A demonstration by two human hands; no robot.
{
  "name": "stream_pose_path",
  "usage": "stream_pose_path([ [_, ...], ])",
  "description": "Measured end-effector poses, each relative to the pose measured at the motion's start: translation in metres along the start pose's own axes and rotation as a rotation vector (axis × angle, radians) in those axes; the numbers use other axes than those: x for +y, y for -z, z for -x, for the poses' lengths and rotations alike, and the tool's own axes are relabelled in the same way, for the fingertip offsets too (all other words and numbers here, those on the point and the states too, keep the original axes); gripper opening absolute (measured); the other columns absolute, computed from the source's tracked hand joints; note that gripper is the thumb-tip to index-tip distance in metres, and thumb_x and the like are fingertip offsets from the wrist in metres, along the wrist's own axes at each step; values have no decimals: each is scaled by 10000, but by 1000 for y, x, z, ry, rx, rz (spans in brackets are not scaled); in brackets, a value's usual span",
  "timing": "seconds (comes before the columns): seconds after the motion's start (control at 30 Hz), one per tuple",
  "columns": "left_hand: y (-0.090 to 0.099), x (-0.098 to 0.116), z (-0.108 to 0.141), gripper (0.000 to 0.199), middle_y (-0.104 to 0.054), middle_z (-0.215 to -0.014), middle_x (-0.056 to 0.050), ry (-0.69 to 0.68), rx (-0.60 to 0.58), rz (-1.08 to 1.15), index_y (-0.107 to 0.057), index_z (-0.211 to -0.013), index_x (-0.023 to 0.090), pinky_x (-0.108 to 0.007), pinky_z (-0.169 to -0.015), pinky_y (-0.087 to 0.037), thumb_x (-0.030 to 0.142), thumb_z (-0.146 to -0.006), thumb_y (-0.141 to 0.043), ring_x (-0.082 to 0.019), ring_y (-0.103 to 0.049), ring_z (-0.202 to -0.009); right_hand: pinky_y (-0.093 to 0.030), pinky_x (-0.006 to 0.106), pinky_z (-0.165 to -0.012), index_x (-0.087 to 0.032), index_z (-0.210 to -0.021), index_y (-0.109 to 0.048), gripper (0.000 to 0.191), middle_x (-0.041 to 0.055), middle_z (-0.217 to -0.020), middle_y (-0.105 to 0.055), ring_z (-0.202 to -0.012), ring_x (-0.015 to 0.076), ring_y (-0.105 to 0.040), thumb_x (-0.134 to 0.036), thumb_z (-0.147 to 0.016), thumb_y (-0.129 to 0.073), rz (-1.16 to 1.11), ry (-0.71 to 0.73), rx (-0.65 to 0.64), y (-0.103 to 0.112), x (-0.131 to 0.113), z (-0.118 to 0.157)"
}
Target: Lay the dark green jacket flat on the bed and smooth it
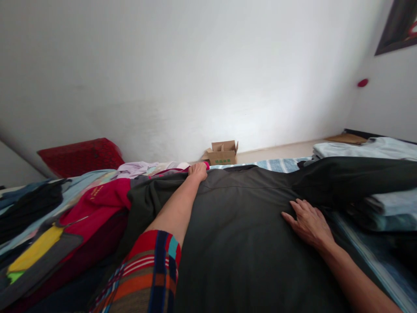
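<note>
A dark grey-green jacket [247, 234] lies spread out in front of me, its collar end away from me. One long sleeve [365, 176] stretches to the right over pale folded clothes. My left hand [198, 171] is closed on the jacket's far shoulder edge, left of the collar; its fingertips are partly hidden. Spread on the jacket's right side, my right hand [308, 219] rests with fingers apart, just below where the sleeve joins. A pinkish-red garment [107, 195] with grey and yellow parts lies against the jacket's left side.
Several clothes, among them a black garment [35, 206], are heaped at the left. Pale folded clothes [387, 148] are stacked at the right on a striped blue sheet [280, 165]. Beyond the bed, a cardboard box [223, 154] and a red object [81, 154] stand near the white wall.
</note>
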State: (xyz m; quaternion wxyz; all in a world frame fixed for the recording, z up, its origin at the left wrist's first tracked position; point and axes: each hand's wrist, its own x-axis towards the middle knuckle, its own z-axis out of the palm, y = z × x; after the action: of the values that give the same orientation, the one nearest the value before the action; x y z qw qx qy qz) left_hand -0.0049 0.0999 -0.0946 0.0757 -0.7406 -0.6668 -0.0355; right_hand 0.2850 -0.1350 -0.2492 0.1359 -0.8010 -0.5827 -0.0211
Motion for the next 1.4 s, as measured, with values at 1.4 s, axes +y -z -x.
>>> stream_pose_path([
  [1.4,-78,57,135,649,-189,-1493,-85,-384,-207,79,-288,-1390,176,-438,-1078,-150,562,-890,-139,-217,-137,-1368,-245,440,-1023,-146,-1256,-485,555,118,-1354,-439,-1282,271,-319,-520,-863,-367,-55,3,17,7,-6,0],
])
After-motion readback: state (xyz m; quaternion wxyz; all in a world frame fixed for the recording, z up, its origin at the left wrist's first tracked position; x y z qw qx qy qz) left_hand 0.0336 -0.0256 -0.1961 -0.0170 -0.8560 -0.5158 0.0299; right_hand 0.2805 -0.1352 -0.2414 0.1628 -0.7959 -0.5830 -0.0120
